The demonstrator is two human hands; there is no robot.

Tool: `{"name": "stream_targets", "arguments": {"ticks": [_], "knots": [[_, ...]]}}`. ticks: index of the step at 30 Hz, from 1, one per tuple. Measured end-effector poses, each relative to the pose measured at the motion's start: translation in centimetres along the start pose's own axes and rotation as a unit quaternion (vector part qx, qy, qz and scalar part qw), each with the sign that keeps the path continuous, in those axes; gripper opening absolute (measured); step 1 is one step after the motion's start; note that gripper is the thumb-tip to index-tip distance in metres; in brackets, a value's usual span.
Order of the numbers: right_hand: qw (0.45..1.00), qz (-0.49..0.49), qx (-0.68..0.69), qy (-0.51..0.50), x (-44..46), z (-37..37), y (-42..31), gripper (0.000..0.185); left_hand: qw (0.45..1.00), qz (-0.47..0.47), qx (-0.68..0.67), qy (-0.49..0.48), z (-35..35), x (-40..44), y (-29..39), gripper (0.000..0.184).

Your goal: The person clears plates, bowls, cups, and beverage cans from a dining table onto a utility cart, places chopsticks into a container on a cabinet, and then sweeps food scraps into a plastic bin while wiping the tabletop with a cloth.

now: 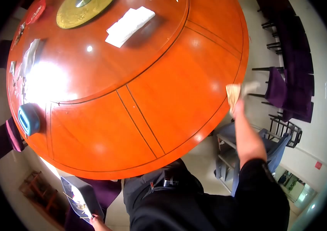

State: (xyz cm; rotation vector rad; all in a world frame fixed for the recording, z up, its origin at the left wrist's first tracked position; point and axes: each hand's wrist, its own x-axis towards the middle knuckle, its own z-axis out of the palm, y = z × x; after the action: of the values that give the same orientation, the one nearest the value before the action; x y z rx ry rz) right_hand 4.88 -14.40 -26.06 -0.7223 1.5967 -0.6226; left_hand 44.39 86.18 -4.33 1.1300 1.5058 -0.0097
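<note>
- Fingers of the right hand (238, 109) look closed around a yellow cloth (232, 94) at the rim of the table (175, 104); blur hides detail.
- Left hand (95, 220): fingers grip a grey tub (89, 190), probably to steady its litter (80, 206).
- White paper (130, 25) and a blue tissue box (28, 119) rest beyond.

Cloth (233, 93) in R hand (239, 107) was blurred; L forearm (101, 226) got cut off @ btm edge, gold disc (73, 19) @ top.
</note>
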Motion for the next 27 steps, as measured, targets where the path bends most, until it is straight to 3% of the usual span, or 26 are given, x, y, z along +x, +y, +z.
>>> {"name": "stream_targets", "arguments": {"ticks": [1,2,3,5,7,9,11,15,17,19,20,21,22,23,25,27], "knots": [[0.991,-0.012,-0.068,0.118,-2.4,-3.1,5.8,0.044,0.995,0.005,0.082,-0.05,-0.2,-0.8,1.0,0.039],[0.969,0.091,-0.002,0.231,-4.6,-5.6,8.8,0.042,0.984,-0.052,-0.022,0.167,1.7,-2.0,0.8,0.044],[0.966,0.084,0.123,0.212,-4.5,-9.8,13.1,0.041,0.984,-0.054,-0.022,0.169,1.7,-2.7,0.4,0.044],[0.928,0.188,0.193,0.259,-6.2,-15.4,15.9,0.039,0.985,-0.071,-0.03,0.156,3.1,-2.4,0.6,0.041],[0.94,0.134,0.208,0.234,-6.1,-17.7,13.6,0.037,0.985,-0.088,-0.039,0.144,3.9,-1.2,1.2,0.038],[0.951,-0.038,-0.045,0.303,-4.9,-14.6,6.7,0.039,0.984,-0.109,-0.061,0.129,3.4,0.4,0.2,0.035],[0.954,-0.18,-0.136,0.199,-7.4,-8.8,-1.1,0.035,0.987,0.032,-0.108,0.113,3.4,1.1,-1.3,0.046],[0.916,-0.289,-0.267,0.079,-4.3,0.0,-6.8,0.031,0.98,0.06,-0.104,0.156,5.8,-0.7,-3.6,0.036],[0.891,-0.268,-0.362,-0.057,-4.5,7.2,-8.3,0.031,0.98,0.061,-0.128,0.138,4.3,-0.2,-4.1,0.033],[0.823,-0.372,-0.376,-0.207,-3.9,12.1,-4.7,0.029,0.979,0.063,-0.15,0.126,2.5,-0.7,-4.6,0.032],[0.821,-0.373,-0.374,-0.217,-5.1,13.4,-6.3,0.029,0.98,0.057,-0.14,0.126,1.9,-1.8,-5.1,0.031],[0.668,-0.469,-0.505,-0.282,-6.1,14.2,-8.7,0.033,0.982,0.051,-0.13,0.126,1.5,-2.7,-5.5,0.029],[0.478,-0.544,-0.606,-0.33,-6.7,15.3,-10.5,0.036,0.984,0.045,-0.12,0.126,1.2,-3.7,-6.0,0.028],[0.418,-0.574,-0.652,-0.266,-5.2,15.5,-11.5,0.045,0.985,0.039,-0.11,0.128,0.5,-4.7,-6.4,0.027],[0.356,-0.53,-0.733,-0.234,-3.0,15.2,-14.4,0.057,0.984,0.036,-0.109,0.138,-1.0,-6.4,-7.4,0.026],[0.432,-0.481,-0.731,-0.219,-0.1,14.1,-15.6,0.061,0.987,0.066,-0.076,0.125,-0.6,-6.2,-8.4,0.026]]}}
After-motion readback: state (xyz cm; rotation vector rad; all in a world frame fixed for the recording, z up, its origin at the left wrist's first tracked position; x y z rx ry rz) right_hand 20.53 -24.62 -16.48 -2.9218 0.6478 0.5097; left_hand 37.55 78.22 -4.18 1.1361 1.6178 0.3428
